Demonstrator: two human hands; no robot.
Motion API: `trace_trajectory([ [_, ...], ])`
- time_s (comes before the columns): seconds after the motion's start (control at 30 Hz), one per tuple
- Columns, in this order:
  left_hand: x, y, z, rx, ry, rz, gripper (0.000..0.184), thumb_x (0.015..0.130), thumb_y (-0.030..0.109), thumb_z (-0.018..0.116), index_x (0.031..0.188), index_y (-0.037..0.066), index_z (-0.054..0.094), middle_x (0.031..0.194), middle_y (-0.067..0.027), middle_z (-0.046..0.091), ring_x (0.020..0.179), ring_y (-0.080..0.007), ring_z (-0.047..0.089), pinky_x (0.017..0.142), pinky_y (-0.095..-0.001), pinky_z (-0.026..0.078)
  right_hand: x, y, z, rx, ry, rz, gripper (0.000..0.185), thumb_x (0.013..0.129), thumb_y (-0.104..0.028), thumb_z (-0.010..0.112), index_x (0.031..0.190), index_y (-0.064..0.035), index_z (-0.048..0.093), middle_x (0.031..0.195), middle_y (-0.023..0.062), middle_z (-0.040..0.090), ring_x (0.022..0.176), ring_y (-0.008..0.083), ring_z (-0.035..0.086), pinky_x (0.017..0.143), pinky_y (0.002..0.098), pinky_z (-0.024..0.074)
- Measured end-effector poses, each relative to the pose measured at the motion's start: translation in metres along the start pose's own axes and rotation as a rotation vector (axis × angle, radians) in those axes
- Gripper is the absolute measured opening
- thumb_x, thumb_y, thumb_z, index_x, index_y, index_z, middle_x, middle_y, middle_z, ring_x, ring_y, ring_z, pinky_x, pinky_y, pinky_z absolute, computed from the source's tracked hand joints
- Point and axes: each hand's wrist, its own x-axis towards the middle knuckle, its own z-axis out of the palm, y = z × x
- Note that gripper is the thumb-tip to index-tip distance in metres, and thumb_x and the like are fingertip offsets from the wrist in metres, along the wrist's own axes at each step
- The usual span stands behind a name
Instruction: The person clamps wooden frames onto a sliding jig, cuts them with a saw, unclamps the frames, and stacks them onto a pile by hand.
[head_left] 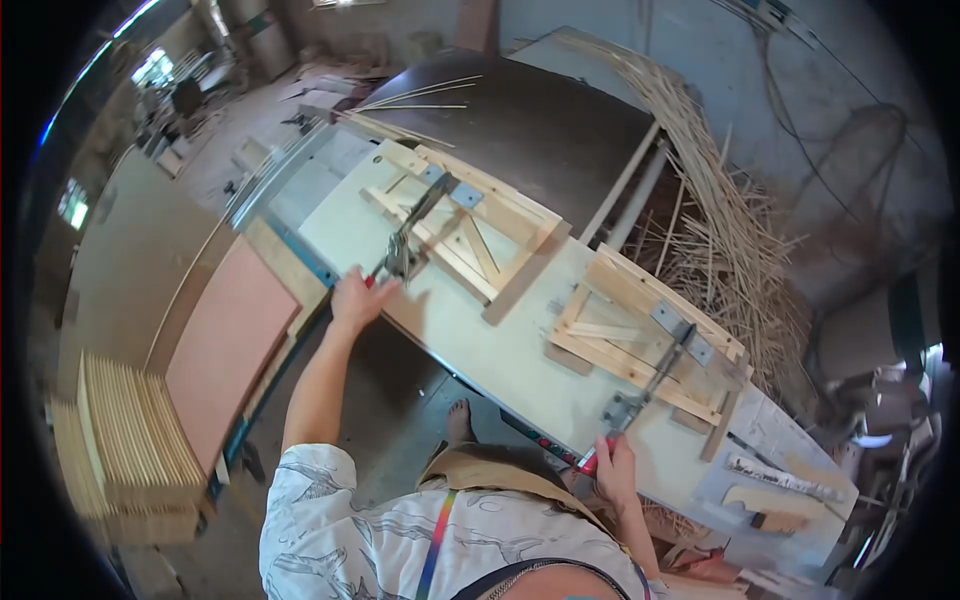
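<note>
Left hand (358, 302) on the left red handle (370, 282), right hand (618, 474) on the right red handle (588, 462)

The left hand appears wrapped around its handle, though blur softens the fingers; the right hand grasps the other. Each handle belongs to a grey metal lever clamp: the left clamp (400, 258) reaches over a pale rectangular wooden frame with a diagonal brace, the left frame (530, 212), and the right clamp (622, 408) over a similar right frame (600, 355). The 2 frames lie apart on the long, cream-topped table (465, 325). Whether either clamp is locked, I cannot tell.

A finger straying into the metal linkage could be pinched as a lever swings. If a clamp is only partly closed, its frame could slip sideways; if it bears too hard or off-centre, the joints could open or the slender wood could split. Unequal pulls by the hands might leave 1 frame looser than the other. The loose heap of thin wooden strips (730, 255) beyond the table could also snag a frame's far edge if it slid.
</note>
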Motion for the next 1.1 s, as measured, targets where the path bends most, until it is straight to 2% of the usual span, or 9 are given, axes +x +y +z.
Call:
trace_trajectory([
  [0.1,0.012,-0.022,0.037,0.034,0.009,0.112,0.059,0.09,0.062,0.074,0.089,0.003,0.068,0.077,-0.0218,0.072,0.078,-0.0435,0.073,0.07,-0.053,0.058,0.001,-0.006,0.052,0.276,0.392,0.17,0.03,0.109,-0.033,0.059,0.103,-0.0048,0.053,0.075,0.004,0.058,0.056,0.0142,0.063,0.045,0.0302,0.047],
  [0.4,0.034,-0.041,0.046,0.01,0.13,0.247,0.042,0.102,0.045,0.065,0.08,0.009,0.066,0.071,-0.0183,0.07,0.067,-0.0417,0.07,0.06,-0.0526,0.055,0.007,-0.02,0.084,0.414,0.647,0.321,0.023,0.105,-0.032,0.066,0.103,-0.0118,0.057,0.07,-0.0033,0.053,0.053,0.007,0.049,0.044,0.0254,0.04],
  [0.5,0.044,-0.053,0.055,-0.064,0.109,0.256,0.041,0.104,0.045,0.063,0.089,0.008,0.071,0.076,-0.0218,0.071,0.069,-0.0453,0.069,0.059,-0.0546,0.053,0.01,0.01,0.101,-0.171,0.818,0.164,0.04,0.1,-0.041,0.07,0.102,-0.0022,0.062,0.076,0.0088,0.061,0.07,0.0205,0.059,0.062,0.0397,0.0489],
  [0.6,0.069,-0.069,0.056,-0.014,0.102,0.317,0.047,0.104,0.048,0.063,0.09,0.004,0.071,0.081,-0.0259,0.071,0.073,-0.049,0.068,0.061,-0.0575,0.052,0.015,-0.031,0.119,-0.112,0.761,0.392,0.062,0.097,-0.057,0.066,0.11,0.003,0.063,0.094,0.0271,0.07,0.089,0.0433,0.069,0.078,0.049,0.0538],
  [0.77,0.058,-0.048,0.035,0.065,0.122,0.351,0.058,0.106,0.055,0.057,0.097,0.0,0.071,0.09,-0.026,0.073,0.078,-0.0505,0.067,0.064,-0.0575,0.051,0.014,-0.038,0.105,-0.028,0.776,0.308,0.048,0.098,-0.043,0.066,0.111,0.0032,0.059,0.088,0.0242,0.069,0.085,0.0459,0.068,0.076,0.0527,0.0546],
  [0.83,0.083,-0.073,0.044,0.076,0.191,0.442,0.06,0.104,0.059,0.057,0.09,0.002,0.07,0.081,-0.022,0.072,0.066,-0.043,0.068,0.055,-0.052,0.049,-0.003,-0.039,0.114,-0.215,0.853,0.189,0.046,0.098,-0.036,0.067,0.117,0.0042,0.058,0.092,0.0262,0.071,0.088,0.0465,0.069,0.077,0.054,0.0546],
  [0.87,0.096,-0.077,0.035,0.004,0.075,0.369,0.058,0.103,0.061,0.058,0.095,0.004,0.068,0.077,-0.0185,0.07,0.061,-0.0359,0.065,0.05,-0.0463,0.046,-0.008,-0.045,0.117,-0.436,0.923,0.068,0.045,0.097,-0.029,0.068,0.124,0.0052,0.057,0.097,0.0282,0.072,0.092,0.047,0.07,0.079,0.0553,0.0546],
  [0.97,0.131,-0.073,-0.038,-0.764,-0.64,-0.295,0.057,0.101,0.066,0.059,0.111,0.01,0.06,0.068,-0.0082,0.062,0.047,-0.0148,0.054,0.037,-0.0293,0.035,-0.037,-0.097,0.099,-0.238,0.793,0.141,0.048,0.094,-0.018,0.068,0.137,-0.0005,0.055,0.087,0.0253,0.071,0.082,0.0454,0.07,0.073,0.0542,0.0547],
  [1.1,0.131,-0.065,-0.077,-0.793,-0.644,-0.399,0.067,0.098,0.068,0.064,0.126,0.007,0.056,0.075,-0.011,0.065,0.05,-0.0144,0.057,0.038,-0.0213,0.038,-0.051,-0.127,0.075,-0.141,0.737,0.046,0.038,0.096,-0.017,0.064,0.133,-0.0062,0.065,0.083,0.0222,0.071,0.078,0.044,0.071,0.07,0.0515,0.0561],
])
